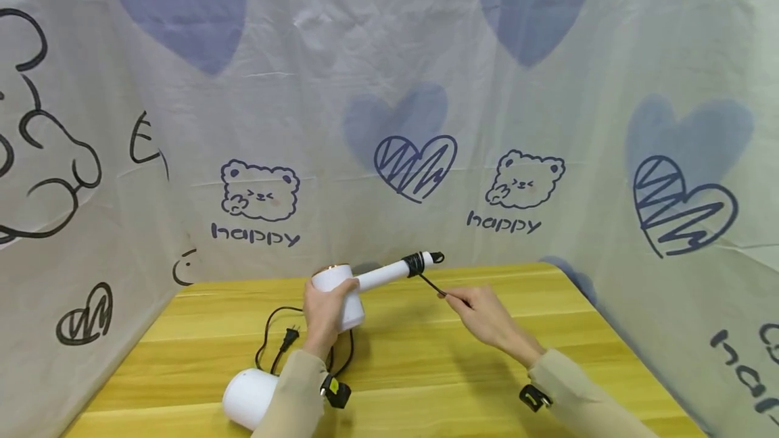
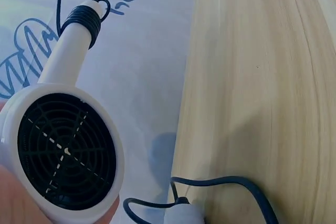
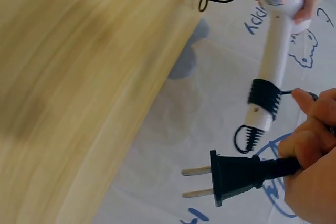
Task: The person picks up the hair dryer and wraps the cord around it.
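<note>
A white hair dryer (image 1: 351,309) is held up over the table, its round head gripped by my left hand (image 1: 321,309). Its handle (image 1: 383,276) points right, and black cord (image 1: 415,264) is coiled around the handle near its end. The dark round grille (image 2: 67,150) shows in the left wrist view. Off to the right, my right hand (image 1: 483,316) pinches the cord, which runs straight from the coil to the fingers. In the right wrist view a black two-pin plug (image 3: 233,177) sticks out of that same hand.
A second white hair dryer (image 1: 248,396) lies at the front left of the wood-grain table (image 1: 426,370), partly hidden by the left sleeve. Its loose black cord and plug (image 1: 290,338) lie behind it. A printed cloth (image 1: 341,208) hangs around the table.
</note>
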